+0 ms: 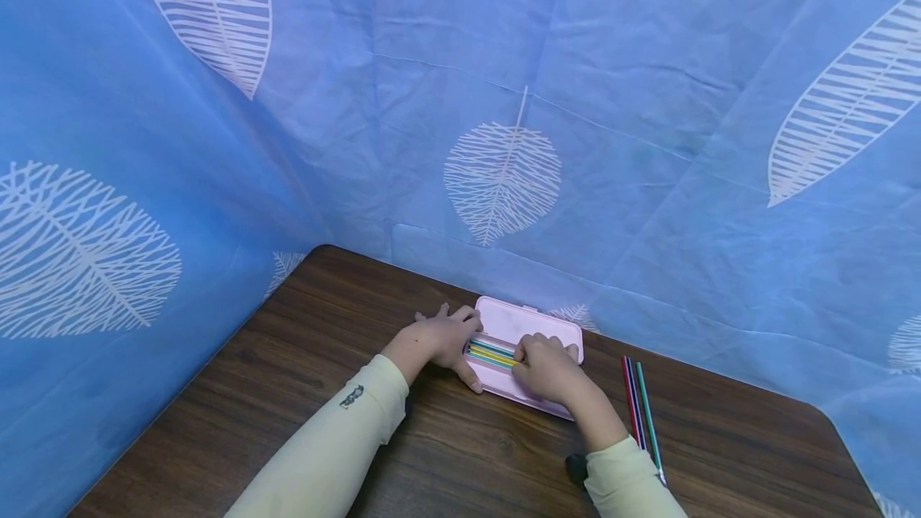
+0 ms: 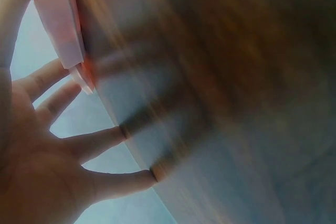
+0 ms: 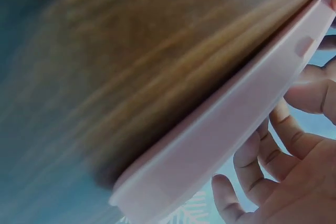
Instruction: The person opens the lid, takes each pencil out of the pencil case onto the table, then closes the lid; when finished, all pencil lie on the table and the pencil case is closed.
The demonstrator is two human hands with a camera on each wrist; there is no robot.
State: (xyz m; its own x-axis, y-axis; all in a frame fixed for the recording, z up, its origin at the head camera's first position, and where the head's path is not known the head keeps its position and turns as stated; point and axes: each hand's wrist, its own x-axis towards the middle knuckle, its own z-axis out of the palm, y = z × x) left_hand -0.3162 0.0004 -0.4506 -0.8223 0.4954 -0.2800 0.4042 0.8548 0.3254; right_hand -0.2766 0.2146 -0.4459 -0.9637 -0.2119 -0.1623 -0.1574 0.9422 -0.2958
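A pink pencil case (image 1: 528, 318) lies with its lid raised near the table's back edge. Inside it, several thin pencils (image 1: 492, 352), yellow, teal and dark, lie lengthwise, their right ends covered by a hand. My left hand (image 1: 446, 338) rests at the case's left end with fingers spread; in the left wrist view, fingertips touch the case's pink end (image 2: 60, 24). My right hand (image 1: 548, 368) is over the right half of the case, with bent thumb and forefinger pinching at the yellow pencil. The right wrist view shows the case's side wall (image 3: 199, 124), which hides the pinch.
Several loose pencils, including a red pencil (image 1: 631, 398) and a green pencil (image 1: 649, 414), lie on the brown table (image 1: 324, 326) right of the case, beside the right forearm. A blue leaf-patterned cloth (image 1: 403, 142) hangs behind the table's back and left edges.
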